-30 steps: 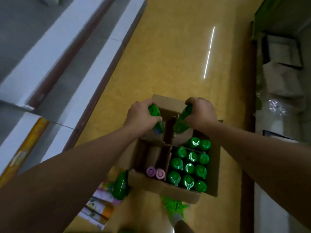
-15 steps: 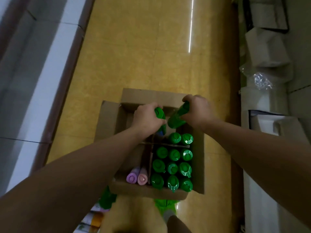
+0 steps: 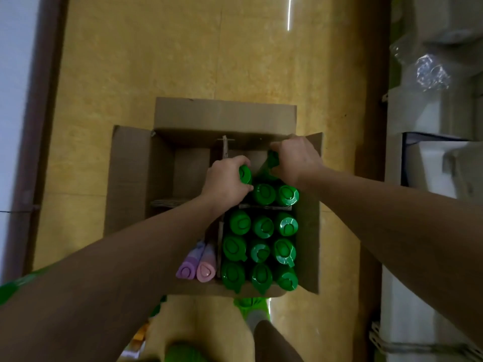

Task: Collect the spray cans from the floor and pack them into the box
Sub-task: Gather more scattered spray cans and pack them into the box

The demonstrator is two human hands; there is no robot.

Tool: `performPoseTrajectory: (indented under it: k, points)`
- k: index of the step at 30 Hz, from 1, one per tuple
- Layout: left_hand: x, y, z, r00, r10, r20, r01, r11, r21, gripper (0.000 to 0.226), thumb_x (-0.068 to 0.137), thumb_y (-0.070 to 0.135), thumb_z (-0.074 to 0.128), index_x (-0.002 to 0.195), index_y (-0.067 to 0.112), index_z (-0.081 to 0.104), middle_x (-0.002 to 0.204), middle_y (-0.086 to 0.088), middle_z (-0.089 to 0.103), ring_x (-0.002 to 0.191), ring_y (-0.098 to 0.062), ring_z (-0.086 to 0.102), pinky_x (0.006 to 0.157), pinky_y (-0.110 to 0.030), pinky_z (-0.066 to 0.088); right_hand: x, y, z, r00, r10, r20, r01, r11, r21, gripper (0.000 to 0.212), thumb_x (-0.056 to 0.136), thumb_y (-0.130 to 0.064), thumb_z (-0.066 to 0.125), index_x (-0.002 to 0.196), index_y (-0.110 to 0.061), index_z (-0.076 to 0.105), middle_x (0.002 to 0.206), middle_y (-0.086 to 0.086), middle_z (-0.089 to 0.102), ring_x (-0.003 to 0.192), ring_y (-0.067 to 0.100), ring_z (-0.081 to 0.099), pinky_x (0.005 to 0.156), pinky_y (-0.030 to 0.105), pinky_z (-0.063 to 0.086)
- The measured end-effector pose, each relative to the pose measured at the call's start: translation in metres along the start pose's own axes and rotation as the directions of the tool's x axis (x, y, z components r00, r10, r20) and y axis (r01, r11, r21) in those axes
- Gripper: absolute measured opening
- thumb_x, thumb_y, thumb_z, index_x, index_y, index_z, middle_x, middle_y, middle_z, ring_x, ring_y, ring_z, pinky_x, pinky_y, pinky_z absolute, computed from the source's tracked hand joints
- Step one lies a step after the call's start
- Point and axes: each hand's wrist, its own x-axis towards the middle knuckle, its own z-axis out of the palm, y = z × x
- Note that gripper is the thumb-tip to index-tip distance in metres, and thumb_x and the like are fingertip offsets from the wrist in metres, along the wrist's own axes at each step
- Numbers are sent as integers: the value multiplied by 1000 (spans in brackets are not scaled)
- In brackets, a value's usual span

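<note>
An open cardboard box [image 3: 130, 178] with card dividers stands on the yellow floor. Its near right section holds several upright green-capped spray cans [image 3: 261, 246]; two more stand in the far right section. My left hand [image 3: 224, 182] grips a green-capped can [image 3: 245, 174] tilted into that far right section. My right hand [image 3: 295, 159] grips another green can [image 3: 271, 159], mostly hidden under my fingers, at the section's far right corner. A purple can and a pink can [image 3: 197, 262] lean in the near left section.
More cans lie on the floor just below the box, among them a green one [image 3: 251, 303]. White boxes and plastic wrap [image 3: 431, 74] line the right side. A dark strip and pale wall [image 3: 15, 100] run down the left. My leg [image 3: 274, 343] is near the bottom edge.
My view has tilted down over the box. Both hands have lowered their green cans deeper into the far right section, beside the two cans standing there.
</note>
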Motion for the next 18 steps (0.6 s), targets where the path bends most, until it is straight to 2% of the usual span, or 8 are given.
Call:
performPoseTrajectory:
  k: [4, 9, 15, 18]
  points:
    - [6, -18, 29, 991, 68, 112, -75, 996, 54, 55, 76, 19, 84, 125, 28, 62, 126, 0, 63, 115, -22, 58, 96, -36, 51, 19, 8, 30, 998, 53, 41, -53, 999, -13, 26, 80, -17, 73, 105, -15, 67, 102, 11, 61, 94, 30, 57, 81, 43, 55]
    - [10, -34, 51, 987, 79, 138, -93, 991, 95, 58, 75, 10, 81, 128, 23, 61, 130, -2, 62, 117, -23, 58, 98, -34, 48, 26, 18, 61, 992, 96, 78, -90, 993, -78, 17, 85, -12, 70, 101, -10, 66, 99, 12, 55, 93, 30, 51, 78, 43, 51]
    - [19, -41, 61, 988, 66, 139, -86, 986, 140, 60, 74, 10, 79, 130, 21, 61, 129, -5, 62, 116, -28, 59, 99, -40, 49, 32, 26, 81, 990, 111, 86, -108, 993, -41, 21, 87, -13, 68, 108, -10, 65, 103, 13, 53, 93, 30, 48, 74, 40, 47]
    - [18, -43, 63, 987, 62, 145, -82, 987, 137, 63, 74, 12, 81, 132, 22, 59, 131, -5, 61, 118, -28, 59, 101, -42, 49, 34, 24, 84, 992, 108, 65, -105, 993, -55, 26, 88, -21, 69, 112, -11, 64, 106, 14, 53, 94, 30, 47, 73, 39, 42]
